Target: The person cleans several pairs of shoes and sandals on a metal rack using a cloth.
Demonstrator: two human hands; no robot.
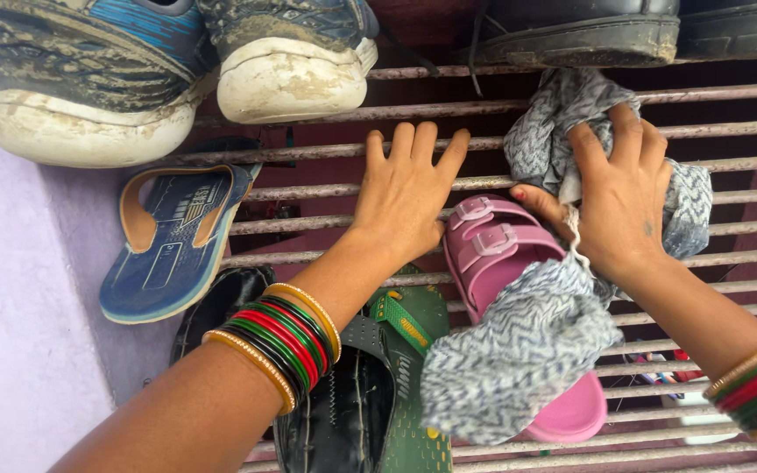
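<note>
gripping a grey cloth (519,350), right hand (619,197); left hand (405,193) lies flat.

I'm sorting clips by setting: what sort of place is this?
Most likely a household shoe rack against a lilac wall. Metal bars carry dirty sneakers, a blue sandal and a pink sandal, which the right hand rubs with a patterned cloth.

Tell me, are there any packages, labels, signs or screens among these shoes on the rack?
No packages, signs or screens.
Blue flip-flop, left side of the rack: pale printed markings on its footbed, too small to make out.
Green sandal, below the left hand: an orange-edged strap with a small mark.
</note>
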